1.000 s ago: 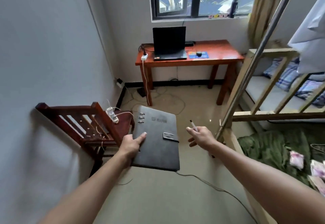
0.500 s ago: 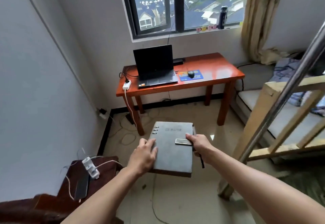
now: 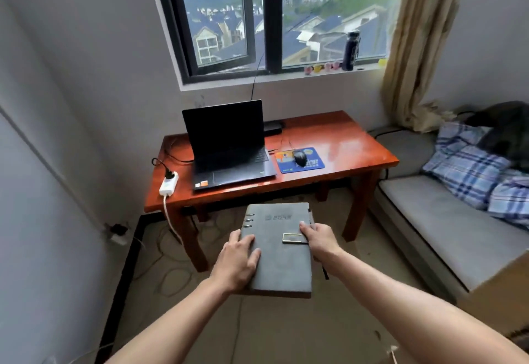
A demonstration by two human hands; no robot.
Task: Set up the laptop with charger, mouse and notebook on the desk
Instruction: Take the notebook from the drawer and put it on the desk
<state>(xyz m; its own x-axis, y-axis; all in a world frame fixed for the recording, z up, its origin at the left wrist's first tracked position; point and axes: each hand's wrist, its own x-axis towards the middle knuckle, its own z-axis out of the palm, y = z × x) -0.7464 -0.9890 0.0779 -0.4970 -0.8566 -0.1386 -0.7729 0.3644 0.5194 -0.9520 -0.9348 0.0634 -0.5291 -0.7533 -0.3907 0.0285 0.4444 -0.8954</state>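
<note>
The notebook [image 3: 282,260] is closed. It has a grey cover, three metal rings at its left edge, a metal clasp at its right edge and a faint logo near the top. It is held in the air over the floor, in front of the bench [image 3: 337,140]. The left grip [image 3: 239,260] clasps its left edge, and the right grip [image 3: 317,239] pinches its right edge beside the clasp.

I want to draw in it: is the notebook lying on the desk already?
No, the left hand and the right hand hold the grey notebook in the air, short of the red desk.
</note>
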